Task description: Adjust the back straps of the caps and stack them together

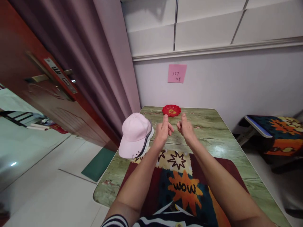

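Both arms reach out over the green wood-grain table (pixel 213 126). My left hand (pixel 163 130) is raised with its thumb up and its fingers curled in, holding nothing that I can see. Facing it across a small gap, my right hand (pixel 186 126) is also a loose fist with the thumb up and nothing visible in it. Just beyond the hands lies a red scalloped dish (pixel 171 110) with a yellow pattern. A pale pink cap (pixel 135 134) sits left of my left hand, on top of other white and dark headwear that it partly hides.
A patterned "WOW" mat (pixel 184 186) covers the near part of the table. To the left are a wooden door (pixel 78 116), a mauve curtain (pixel 101 56) and a green mat (pixel 99 164) on the floor. A pink note (pixel 177 73) is stuck to the wall behind.
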`<state>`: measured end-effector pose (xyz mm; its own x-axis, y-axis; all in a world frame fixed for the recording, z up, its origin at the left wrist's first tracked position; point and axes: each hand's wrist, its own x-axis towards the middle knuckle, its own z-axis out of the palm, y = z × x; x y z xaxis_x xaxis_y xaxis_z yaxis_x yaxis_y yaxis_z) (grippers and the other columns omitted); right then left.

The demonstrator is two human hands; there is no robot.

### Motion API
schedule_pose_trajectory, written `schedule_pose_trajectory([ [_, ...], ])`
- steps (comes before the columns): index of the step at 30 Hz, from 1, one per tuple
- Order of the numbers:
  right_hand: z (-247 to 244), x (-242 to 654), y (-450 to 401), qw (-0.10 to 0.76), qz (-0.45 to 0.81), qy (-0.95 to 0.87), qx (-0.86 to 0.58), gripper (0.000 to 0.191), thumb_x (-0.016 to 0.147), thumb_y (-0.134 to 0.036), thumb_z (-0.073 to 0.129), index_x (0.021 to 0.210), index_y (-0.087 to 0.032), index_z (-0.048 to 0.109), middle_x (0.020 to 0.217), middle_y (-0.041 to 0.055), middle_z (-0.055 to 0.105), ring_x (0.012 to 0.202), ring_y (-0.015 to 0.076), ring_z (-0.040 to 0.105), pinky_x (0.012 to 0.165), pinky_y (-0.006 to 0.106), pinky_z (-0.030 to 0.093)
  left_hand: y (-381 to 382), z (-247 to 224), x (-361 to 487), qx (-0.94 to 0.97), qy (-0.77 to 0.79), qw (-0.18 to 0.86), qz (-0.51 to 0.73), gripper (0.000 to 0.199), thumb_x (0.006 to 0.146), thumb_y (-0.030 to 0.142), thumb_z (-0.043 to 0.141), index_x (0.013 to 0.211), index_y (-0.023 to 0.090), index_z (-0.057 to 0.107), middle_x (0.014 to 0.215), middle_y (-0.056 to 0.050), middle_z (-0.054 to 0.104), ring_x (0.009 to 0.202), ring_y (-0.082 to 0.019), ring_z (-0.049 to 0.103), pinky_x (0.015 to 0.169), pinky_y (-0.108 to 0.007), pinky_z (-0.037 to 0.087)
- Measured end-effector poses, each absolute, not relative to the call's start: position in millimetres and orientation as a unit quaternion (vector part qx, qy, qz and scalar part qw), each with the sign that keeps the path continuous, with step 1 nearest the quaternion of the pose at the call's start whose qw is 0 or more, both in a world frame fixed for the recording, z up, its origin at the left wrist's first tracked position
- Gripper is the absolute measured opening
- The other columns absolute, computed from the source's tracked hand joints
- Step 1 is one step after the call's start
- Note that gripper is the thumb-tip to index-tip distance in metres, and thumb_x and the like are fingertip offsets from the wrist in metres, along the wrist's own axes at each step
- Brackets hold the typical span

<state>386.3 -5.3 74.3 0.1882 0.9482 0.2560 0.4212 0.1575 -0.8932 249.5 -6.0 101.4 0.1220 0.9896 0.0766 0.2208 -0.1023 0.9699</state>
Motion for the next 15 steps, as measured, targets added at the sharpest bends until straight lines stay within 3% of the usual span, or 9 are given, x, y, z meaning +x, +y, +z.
schedule_pose_trajectory([
  [3,48.7,380.1,-22.3,0.494,0.265,-0.568,-0.603,0.063,0.093,-0.072,0.033,0.064,-0.021,0.055,0.055,0.0013,0.057,0.054,0.0164,0.053,0.054,0.028,0.036,-17.5,74.7,243.0,0.640,0.486,0.437,0.404,0.067,0.092,0.068,0.038,0.058,0.017,0.064,0.048,-0.001,0.053,0.050,-0.013,0.050,0.058,-0.027,0.040],
  [6,-0.5,376.6,-47.1,0.457,0.239,-0.589,-0.622,0.044,0.089,-0.063,0.051,0.086,-0.021,0.063,0.077,0.0029,0.069,0.059,0.0165,0.057,0.059,0.028,0.039,-37.8,38.3,224.7,0.672,0.496,0.411,0.365,0.043,0.088,0.051,0.054,0.064,0.017,0.065,0.056,0.000,0.059,0.055,-0.014,0.052,0.058,-0.026,0.039],
  [11,-74.8,380.7,-78.3,0.419,0.245,-0.608,-0.629,0.039,0.091,-0.057,0.049,0.083,-0.022,0.064,0.067,0.0030,0.066,0.057,0.0197,0.058,0.061,0.031,0.042,-79.4,11.3,163.6,0.641,0.543,0.315,0.441,0.016,0.086,0.035,0.063,0.085,0.021,0.072,0.080,-0.004,0.071,0.071,-0.017,0.061,0.072,-0.027,0.044],
  [15,-86.8,384.1,-81.5,0.401,0.242,-0.629,-0.620,0.038,0.093,-0.055,0.048,0.079,-0.023,0.063,0.062,0.0016,0.063,0.059,0.0198,0.058,0.061,0.030,0.041,-103.1,19.7,95.9,0.512,0.628,0.214,0.546,0.013,0.077,0.034,0.075,0.084,0.023,0.072,0.074,-0.001,0.065,0.068,-0.016,0.057,0.071,-0.025,0.045],
])
